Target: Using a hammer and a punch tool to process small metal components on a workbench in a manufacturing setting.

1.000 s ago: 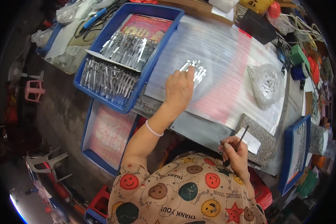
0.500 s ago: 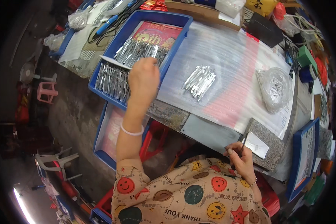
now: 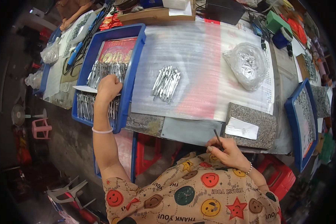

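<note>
My left hand (image 3: 109,88) is closed, knuckles up, over the blue tray (image 3: 139,50). Its fingertips are hidden, so what they grip cannot be made out. A white strip (image 3: 85,89) runs across the tray beside this hand, between two rows of thin silvery metal pieces (image 3: 106,71). Close to my body, over the bench's front edge, my right hand (image 3: 227,152) pinches a thin dark stick-like tool (image 3: 217,136) that points upward. On the foam sheet (image 3: 145,44) between the hands lies a loose pile of similar metal pieces (image 3: 166,84).
A clear plastic bag of small metal parts (image 3: 247,66) sits at the right. Nearer are a granite slab (image 3: 267,123) and folded white paper (image 3: 242,128). Another blue tray (image 3: 292,112) stands far right. A co-worker's arm (image 3: 76,15) shows at the upper left.
The whole view has turned, so the bench sits farther left. My left hand stays over the tray by the white strip. The tool in my right hand now leans up and left.
</note>
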A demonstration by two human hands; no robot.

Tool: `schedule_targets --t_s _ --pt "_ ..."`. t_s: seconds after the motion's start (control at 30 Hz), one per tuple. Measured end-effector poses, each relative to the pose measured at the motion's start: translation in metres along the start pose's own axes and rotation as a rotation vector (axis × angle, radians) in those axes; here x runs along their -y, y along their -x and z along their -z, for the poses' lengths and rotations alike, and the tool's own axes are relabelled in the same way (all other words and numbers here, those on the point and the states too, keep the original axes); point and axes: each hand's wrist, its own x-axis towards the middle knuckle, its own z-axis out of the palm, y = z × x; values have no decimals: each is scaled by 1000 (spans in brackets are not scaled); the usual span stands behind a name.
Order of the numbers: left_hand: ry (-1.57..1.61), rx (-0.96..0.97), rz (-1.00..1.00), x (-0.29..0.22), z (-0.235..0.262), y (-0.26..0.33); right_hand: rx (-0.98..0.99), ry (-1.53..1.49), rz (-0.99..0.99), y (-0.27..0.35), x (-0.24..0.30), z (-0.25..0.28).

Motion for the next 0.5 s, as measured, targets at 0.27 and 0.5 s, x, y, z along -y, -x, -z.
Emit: schedule_targets --t_s 0.27,0.5 --pt "128 -69 19 11 -9 -4 100 93 24 -3 3 7" --pt "255 75 -2 23 -8 -17 106 142 59 -4 6 9"
